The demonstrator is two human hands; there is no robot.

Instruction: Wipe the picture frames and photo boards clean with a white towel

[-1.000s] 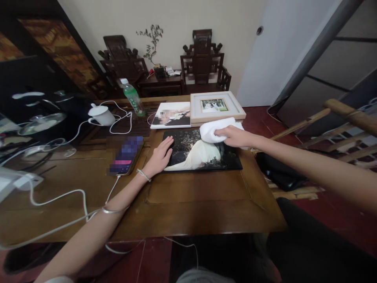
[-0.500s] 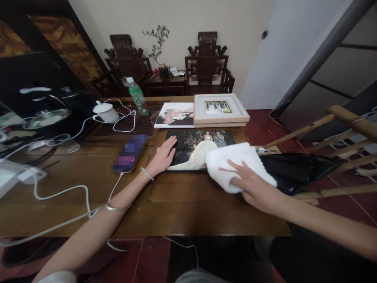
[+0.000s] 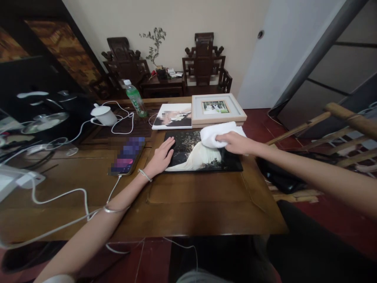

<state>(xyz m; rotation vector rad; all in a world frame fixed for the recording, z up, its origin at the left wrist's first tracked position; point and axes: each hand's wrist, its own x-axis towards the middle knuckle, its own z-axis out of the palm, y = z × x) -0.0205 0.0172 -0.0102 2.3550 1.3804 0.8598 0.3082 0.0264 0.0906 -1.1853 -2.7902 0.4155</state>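
Note:
A dark wedding photo panel (image 3: 188, 151) lies flat on the wooden table (image 3: 188, 208). My left hand (image 3: 161, 154) rests on its left edge, fingers stretched out and holding nothing. In my right hand (image 3: 235, 142) is a white towel (image 3: 215, 134), bunched up and pressed on the upper right part of the panel. The towel hides the couple's upper bodies in the picture; the pale gown still shows below it. Just behind the panel lie a white-edged photo print (image 3: 172, 116) and a light wood picture frame (image 3: 219, 109).
Left of the panel lies a phone (image 3: 128, 157) on a white cable. Farther back stand a lidded white cup (image 3: 104, 114) and a green-labelled bottle (image 3: 136, 99). A glass-lidded pot (image 3: 47, 122) and tangled cords crowd the far left. A wooden chair (image 3: 347, 122) stands on the right.
My right hand has moved the towel up and away from me, from the panel's lower right to its upper right, uncovering the lower right corner. My left hand stays in place.

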